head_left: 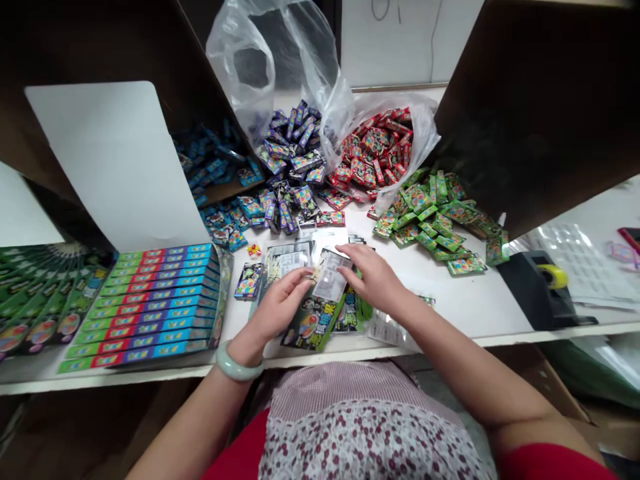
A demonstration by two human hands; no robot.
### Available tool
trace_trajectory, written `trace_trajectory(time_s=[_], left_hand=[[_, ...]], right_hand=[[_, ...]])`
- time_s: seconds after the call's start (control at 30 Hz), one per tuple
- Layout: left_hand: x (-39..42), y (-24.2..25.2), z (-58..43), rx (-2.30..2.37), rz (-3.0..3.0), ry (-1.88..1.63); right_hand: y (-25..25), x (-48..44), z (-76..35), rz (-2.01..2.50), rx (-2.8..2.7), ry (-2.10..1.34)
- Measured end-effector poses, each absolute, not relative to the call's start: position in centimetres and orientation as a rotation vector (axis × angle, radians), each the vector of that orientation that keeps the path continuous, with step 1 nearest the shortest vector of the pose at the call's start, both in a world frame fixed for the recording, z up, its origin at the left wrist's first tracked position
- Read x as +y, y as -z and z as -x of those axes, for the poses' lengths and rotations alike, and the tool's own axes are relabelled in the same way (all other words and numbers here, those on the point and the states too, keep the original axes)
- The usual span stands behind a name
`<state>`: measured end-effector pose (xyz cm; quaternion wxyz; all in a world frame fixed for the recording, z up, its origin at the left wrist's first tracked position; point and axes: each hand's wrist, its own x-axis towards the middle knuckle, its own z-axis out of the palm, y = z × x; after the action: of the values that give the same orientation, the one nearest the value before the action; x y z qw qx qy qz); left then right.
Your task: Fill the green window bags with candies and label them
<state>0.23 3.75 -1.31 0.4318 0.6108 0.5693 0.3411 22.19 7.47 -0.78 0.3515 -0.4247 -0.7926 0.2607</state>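
A dark green printed card (313, 323) with cartoon figures and a pale grey panel (330, 277) at its top lies tilted between my hands. My left hand (283, 303) pinches its left edge, thumb and fingertips closed together. From the other side, my right hand (375, 277) grips the upper right edge, its fingers bent over the panel. More printed cards (353, 313) lie beneath, and clear sleeves with grey printed panels (287, 260) spread behind them. A small dark purple box (249, 280) sits left of my left hand, near a tiny red and yellow item (254, 250).
Piles of blue (235, 217), purple (295, 147), red (375, 150) and green boxes (435, 217) line the back, some in plastic bags. Stacked rows of filled packs (150, 300) stand left. Black tape dispenser (543, 290) at right; brown cardboard panels (550, 100) rise at both sides.
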Motion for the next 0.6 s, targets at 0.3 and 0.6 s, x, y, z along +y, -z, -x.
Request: trace_trajectory(time_s=[0.3, 0.6], left_hand=[[3.1, -0.1, -0.2, 1.421, -1.943, -0.758], [2.7, -0.8, -0.6, 1.535, -2.284, -0.605]], right_hand=[[-0.8, 10.5, -21.2, 0.98, -1.835, -1.745], [-1.2, 11.3, -21.3, 0.947, -1.622, -1.974]])
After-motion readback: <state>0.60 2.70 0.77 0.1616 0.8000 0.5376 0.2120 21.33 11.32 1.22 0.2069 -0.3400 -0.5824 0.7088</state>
